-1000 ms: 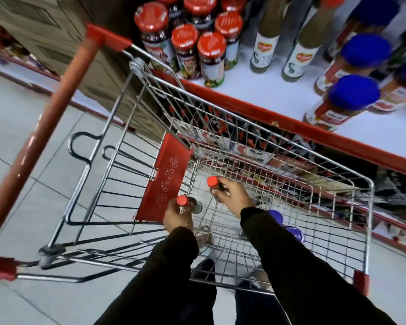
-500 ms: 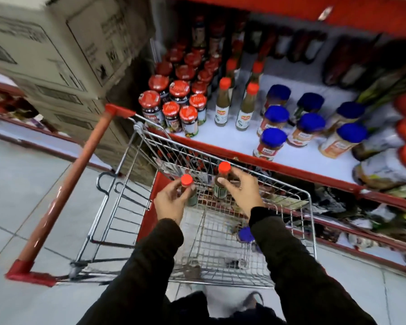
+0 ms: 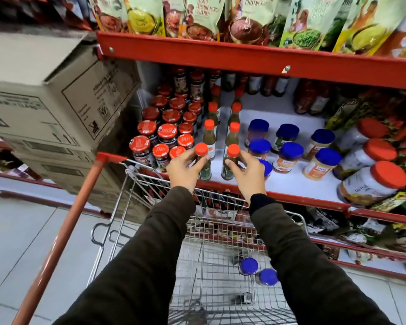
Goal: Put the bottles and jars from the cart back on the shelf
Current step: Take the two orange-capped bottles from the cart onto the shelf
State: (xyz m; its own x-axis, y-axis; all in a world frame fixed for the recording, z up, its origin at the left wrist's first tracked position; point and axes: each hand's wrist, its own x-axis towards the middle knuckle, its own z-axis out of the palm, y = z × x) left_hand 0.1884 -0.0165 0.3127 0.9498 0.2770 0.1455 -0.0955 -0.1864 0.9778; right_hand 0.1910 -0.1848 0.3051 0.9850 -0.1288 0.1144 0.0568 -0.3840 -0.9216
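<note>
- Left hand (image 3: 184, 168) is wrapped around a small green sauce bottle with an orange cap (image 3: 203, 164), fingers round the neck and shoulder. The right hand (image 3: 250, 174) grips its twin, the second green sauce bottle (image 3: 229, 164), the same way. Both bottles are upright and sit right at the front lip of the white shelf (image 3: 288, 181). Can't really tell if the bases are touching down yet or hanging just above the board.
- Closest to the camera, down in the wire cart (image 3: 197, 233), two blue-capped jars (image 3: 258, 272) lie on the mesh floor, touching or nearly so. That looks like all that's left in there, though the sleeves hide part of the basket.
- So my read on the step: this is the placing bit for the two sauce bottles, with the jars as the next trip.
- Just behind the held pair there are two columns of matching orange-capped bottles (image 3: 209, 134) running toward the back. The two in hand line up with those columns, so the next move is probably to set them down flat, let go, and maybe nudge them in so they aren't perched on the edge.
- Tight squeeze on the left: the red-lidded dark jars (image 3: 167, 134) are right beside the left hand's knuckles. On the right, blue-lidded jars (image 3: 288, 156) sit just beside the right hand, one partly hidden behind it. Easy to clip something pulling out.
- Further up, chutney pouches (image 3: 197, 15) hang over the top shelf, out of the way.
</note>
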